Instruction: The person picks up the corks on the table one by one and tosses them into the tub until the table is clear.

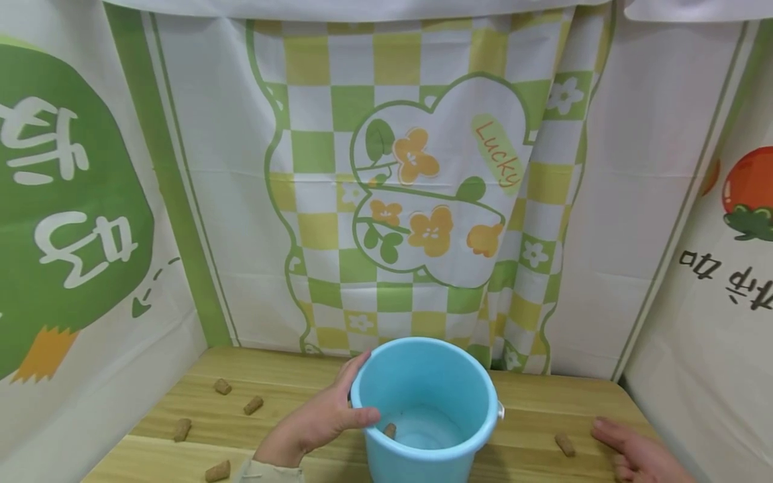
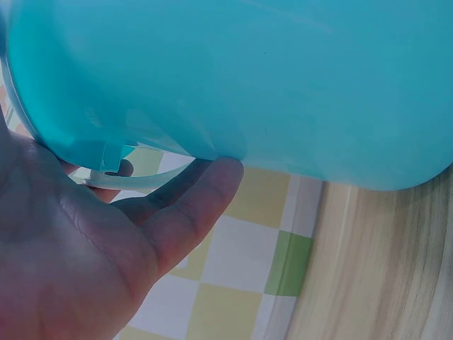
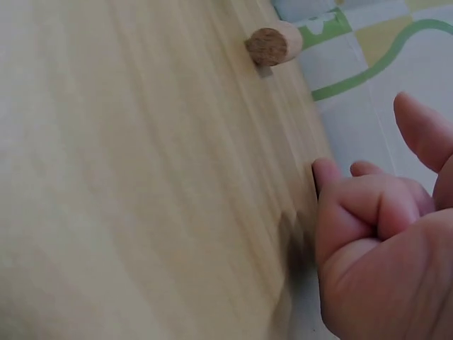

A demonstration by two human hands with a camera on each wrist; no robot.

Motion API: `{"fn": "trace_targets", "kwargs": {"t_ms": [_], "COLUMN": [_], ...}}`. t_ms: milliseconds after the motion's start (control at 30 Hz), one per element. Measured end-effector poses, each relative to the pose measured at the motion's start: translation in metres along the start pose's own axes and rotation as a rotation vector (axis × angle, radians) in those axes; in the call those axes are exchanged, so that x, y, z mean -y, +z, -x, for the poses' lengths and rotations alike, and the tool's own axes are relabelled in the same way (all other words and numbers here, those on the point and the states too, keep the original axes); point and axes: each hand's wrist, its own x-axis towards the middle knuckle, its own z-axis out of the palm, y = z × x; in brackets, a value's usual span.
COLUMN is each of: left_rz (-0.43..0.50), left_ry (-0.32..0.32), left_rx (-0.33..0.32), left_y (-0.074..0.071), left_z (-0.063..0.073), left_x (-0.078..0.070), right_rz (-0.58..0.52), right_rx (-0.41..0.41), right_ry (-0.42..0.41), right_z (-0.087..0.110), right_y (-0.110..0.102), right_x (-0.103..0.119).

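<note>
A light blue bucket (image 1: pixel 423 453) stands on the wooden table, its mouth tipped toward the head camera. My left hand (image 1: pixel 323 419) grips its left side, with the thumb over the rim and the fingers along the outer wall. Inside the bucket, near the thumb, lies one cork (image 1: pixel 390 431). To the right, another cork (image 1: pixel 564 444) rests on the tabletop. Just right of that cork is my right hand (image 1: pixel 643 453), low by the table, index finger pointing at it and some other fingers bent. The right wrist view shows the same cork (image 3: pixel 274 44) apart from the fingers, and nothing in the hand.
Several more corks lie scattered at the table's left, among them one cork (image 1: pixel 253 405) toward the back and one cork (image 1: pixel 218 471) near the front. A checkered cloth curtain (image 1: pixel 423 302) hangs behind the table (image 1: pixel 290 369). Printed cloth walls enclose both sides.
</note>
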Motion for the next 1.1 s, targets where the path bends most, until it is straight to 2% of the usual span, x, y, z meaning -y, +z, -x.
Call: {"fn": "trace_targets", "kwargs": {"t_ms": [200,300,500,600,767,867,1000,1100], "left_rz": [-0.005,-0.013,-0.008,0.001,0.005,0.004,0.006,0.010], "left_ry": [-0.010,-0.014,-0.012,-0.006,0.005,0.004,0.005,0.006], "left_rx": [-0.005,-0.007,-0.001,0.002,0.002,-0.001,-0.004,-0.003], "left_y": [0.000,0.000,0.001,0.001,0.000,0.000,0.001,0.001], "left_z": [0.000,0.000,0.000,0.000,0.001,0.002,0.002,0.002], "left_x": [-0.001,-0.001,-0.001,-0.002,-0.003,-0.003,-0.004,-0.004], "right_rz": [-0.003,0.075,0.219,0.243,0.280,0.385,0.659,0.813], "right_rx": [-0.024,-0.015,-0.052,-0.074,-0.158,-0.223,-0.294,-0.333], "right_ry": [0.004,-0.026,-0.093,-0.104,-0.085,-0.113,-0.202,-0.248], "right_z": [-0.004,-0.006,-0.011,-0.012,-0.014,-0.017,-0.022,-0.026], "right_y": [0.011,0.017,0.032,0.039,0.052,0.060,0.070,0.074], "right_x": [0.000,-0.002,-0.005,-0.005,-0.003,-0.003,-0.002,-0.002]}}
